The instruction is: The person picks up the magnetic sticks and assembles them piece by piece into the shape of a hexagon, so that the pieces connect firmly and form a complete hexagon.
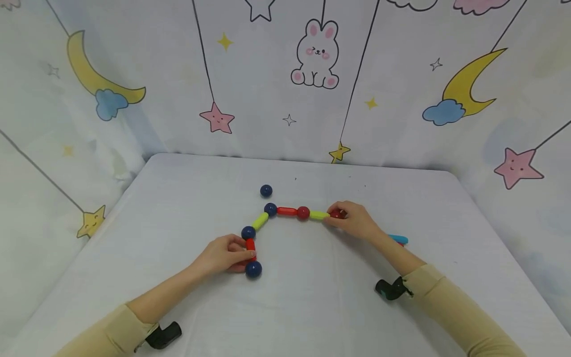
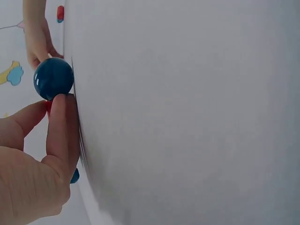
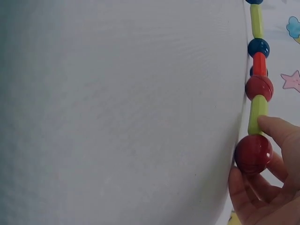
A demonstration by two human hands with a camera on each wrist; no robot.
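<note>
A chain of magnetic-looking balls and rods bends across the white table. My left hand [image 1: 222, 255] pinches the red rod [image 1: 251, 245] at its near end, between two dark blue balls. The nearer blue ball [image 2: 54, 78] sits just beyond the fingertips in the left wrist view. My right hand [image 1: 355, 221] grips the red ball [image 3: 253, 154] at the other end, its thumb against the yellow-green rod [image 3: 258, 112] joined to that ball. Between the hands run another yellow-green rod [image 1: 260, 221], a blue ball [image 1: 270, 209], a red rod [image 1: 287, 211] and a red ball [image 1: 303, 213].
One loose blue ball [image 1: 266, 191] lies behind the chain's corner. Beside the right forearm lies a light blue rod [image 1: 398, 239], with something red partly hidden under the arm. A patterned cloth [image 1: 267, 89] hangs behind the table.
</note>
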